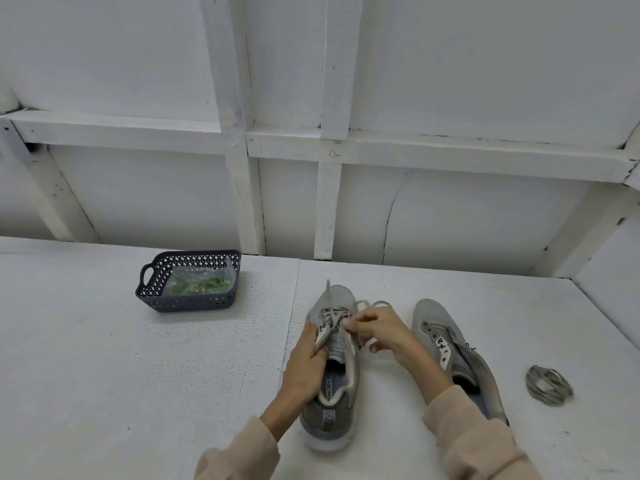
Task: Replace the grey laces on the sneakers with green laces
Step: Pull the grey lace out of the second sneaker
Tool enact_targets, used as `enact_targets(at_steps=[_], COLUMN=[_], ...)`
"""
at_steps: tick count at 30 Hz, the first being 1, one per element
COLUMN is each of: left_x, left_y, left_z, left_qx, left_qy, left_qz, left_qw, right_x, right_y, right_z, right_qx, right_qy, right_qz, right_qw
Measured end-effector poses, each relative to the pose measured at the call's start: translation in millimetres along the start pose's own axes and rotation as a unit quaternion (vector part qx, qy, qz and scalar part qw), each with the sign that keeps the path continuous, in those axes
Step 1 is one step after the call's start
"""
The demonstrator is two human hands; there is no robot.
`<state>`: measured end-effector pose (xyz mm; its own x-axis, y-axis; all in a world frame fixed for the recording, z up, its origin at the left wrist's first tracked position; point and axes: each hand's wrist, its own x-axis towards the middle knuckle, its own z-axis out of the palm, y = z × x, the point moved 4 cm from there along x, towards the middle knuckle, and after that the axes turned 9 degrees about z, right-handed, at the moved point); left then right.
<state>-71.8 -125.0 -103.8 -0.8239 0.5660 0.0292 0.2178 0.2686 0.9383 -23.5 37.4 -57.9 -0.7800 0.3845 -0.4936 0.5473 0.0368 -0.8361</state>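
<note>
Two grey sneakers stand on the white table with toes pointing away. The left sneaker [334, 382] still carries a grey lace [331, 315] through its upper eyelets, one end sticking up. My left hand [308, 362] grips that shoe's left side by the eyelet edge. My right hand [377, 332] pinches the grey lace over the tongue. The right sneaker [453, 351] has bare eyelets. A pulled-out grey lace [548, 385] lies bundled to its right. Green laces [201, 285] in a clear bag sit inside a dark basket [188, 303] at the back left.
A white panelled wall with wooden battens rises right behind the table. A seam runs down the table surface just left of the left sneaker. The table's right edge slants in at the far right.
</note>
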Motion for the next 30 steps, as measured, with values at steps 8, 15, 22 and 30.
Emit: enact_targets(at_steps=[8,15,22,30], left_x=[-3,-3,-3,-7], left_y=[6,8,5,12], left_z=[-1,-2,-2,-5], left_qx=[0.007,0.008,0.014,0.011], left_qy=[0.0,0.001,-0.002,-0.009], left_qz=[0.024,0.014,0.003,-0.003], left_qw=[1.0,1.0,1.0,1.0], right_x=[6,5,2,3], right_y=[-3,-2,-1,3], right_z=[-21,-10,4,-24], right_qx=[0.165,0.084,-0.004,0.259], right_qy=[0.154,0.127,0.035,0.21], right_qz=[-0.062,-0.064,-0.03,-0.055], right_qw=[0.972,0.986,0.999,0.941])
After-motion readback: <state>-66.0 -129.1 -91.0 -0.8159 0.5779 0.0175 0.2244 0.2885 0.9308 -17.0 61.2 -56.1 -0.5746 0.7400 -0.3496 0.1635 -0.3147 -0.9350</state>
